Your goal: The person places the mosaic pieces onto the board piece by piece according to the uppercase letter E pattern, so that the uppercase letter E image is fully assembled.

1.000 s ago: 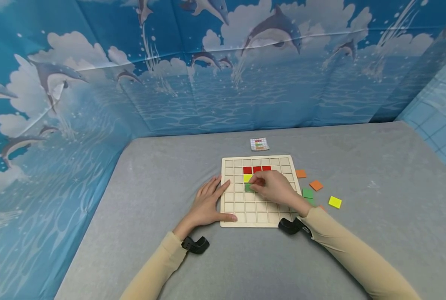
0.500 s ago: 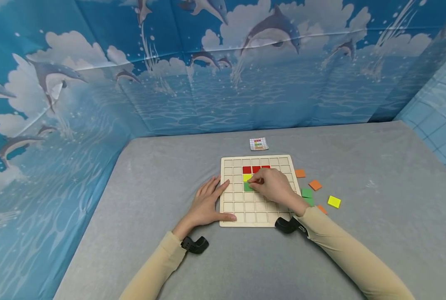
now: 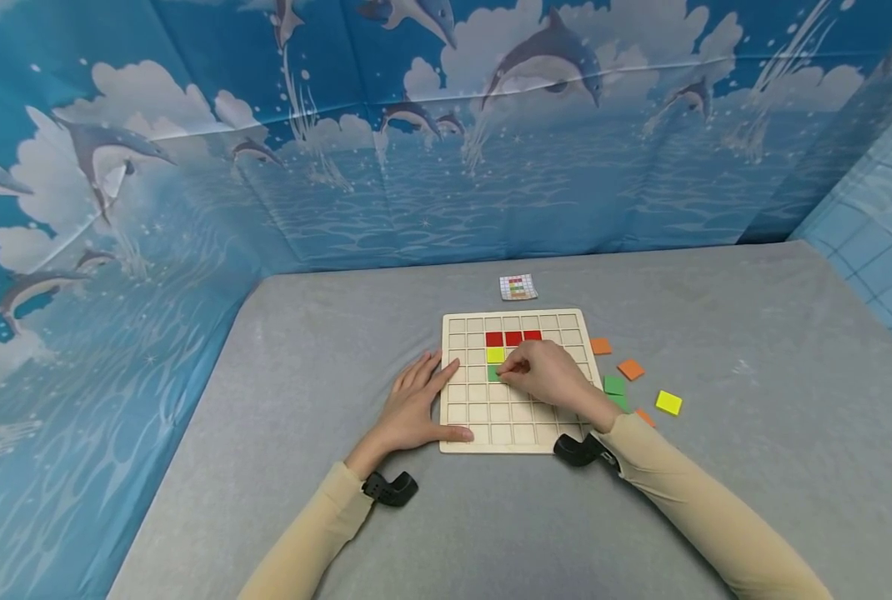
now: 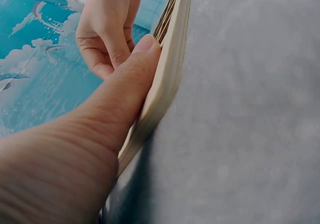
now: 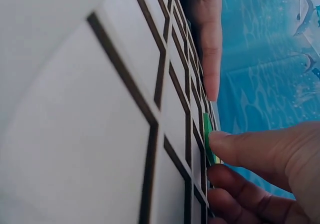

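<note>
A wooden grid board [image 3: 491,414] lies on the grey cloth. My left hand [image 3: 414,408] rests with spread fingers over its left edge, the thumb near the front left corner. With thumb and curled fingers, my right hand [image 3: 547,371] pinches a green tile [image 3: 493,373] at a cell just below a yellow tile [image 3: 495,355]. In the right wrist view the thumb touches the green tile [image 5: 207,134], which stands slightly proud of the grid. A row of red tiles [image 3: 513,339] fills cells above the yellow one. The right hand hides some cells.
Right of the board lie loose orange tiles [image 3: 630,370], green tiles [image 3: 614,385] and a yellow tile [image 3: 669,403]. A small card with a coloured grid pattern [image 3: 518,287] lies behind the board. A dolphin-print curtain [image 3: 446,192] hangs behind the table.
The green tile, earlier a little askew and more covered by the fingers, now sits squarer under the yellow tile. My right hand has shifted only slightly; the left hand stays put.
</note>
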The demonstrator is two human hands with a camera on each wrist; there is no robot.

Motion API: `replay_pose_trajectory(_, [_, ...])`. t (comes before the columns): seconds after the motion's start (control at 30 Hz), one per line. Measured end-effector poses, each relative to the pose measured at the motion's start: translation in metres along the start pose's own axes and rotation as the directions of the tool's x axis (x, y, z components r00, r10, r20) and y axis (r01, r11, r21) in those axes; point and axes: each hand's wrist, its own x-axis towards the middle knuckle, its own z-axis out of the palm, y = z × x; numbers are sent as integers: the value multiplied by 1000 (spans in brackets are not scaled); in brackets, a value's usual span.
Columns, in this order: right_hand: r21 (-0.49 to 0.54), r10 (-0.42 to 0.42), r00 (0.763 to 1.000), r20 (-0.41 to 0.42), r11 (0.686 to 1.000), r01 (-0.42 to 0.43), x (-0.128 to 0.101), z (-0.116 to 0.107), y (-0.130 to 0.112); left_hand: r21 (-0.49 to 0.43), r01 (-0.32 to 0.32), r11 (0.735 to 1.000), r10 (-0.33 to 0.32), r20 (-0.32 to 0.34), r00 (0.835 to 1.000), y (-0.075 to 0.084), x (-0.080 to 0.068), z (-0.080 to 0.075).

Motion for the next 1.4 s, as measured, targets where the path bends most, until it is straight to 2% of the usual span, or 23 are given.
replay_pose_trajectory(0.23, [40,-96,994,53,995,94,-13,-10,6,1,19,1000,-19,18,1000,0,0,0])
replay_pose_trajectory(0.4, [55,-183,983,18,982,181,-25,-19,13,3,18,1000,-18,18,1000,0,0,-1])
replay_pose_trajectory(0.47, [59,-182,983,-1,982,182,-30,-24,17,0,11,1000,-11,13,1000,0,0,-1])
replay_pose_trajectory(0.67, [42,-113,992,-54,992,115,-44,-42,32,-3,2,1000,-2,0,1000,-1,0,-1])
replay_pose_trajectory(0.77, [45,-68,996,-53,997,70,-50,-51,42,-10,1,1000,-1,2,1000,0,0,-1])
replay_pose_trajectory(0.93, [12,14,1000,18,1000,-14,-60,-67,56,-6,4,1000,-4,9,1000,0,0,-1])
replay_pose_trajectory(1.1, [-46,37,993,114,998,-32,-67,-80,67,-11,6,1000,-6,12,1000,1,0,-2])
replay_pose_trajectory(1.4, [-31,102,981,165,995,-98,-71,-86,78,-14,8,1000,-8,9,1000,1,0,-1])
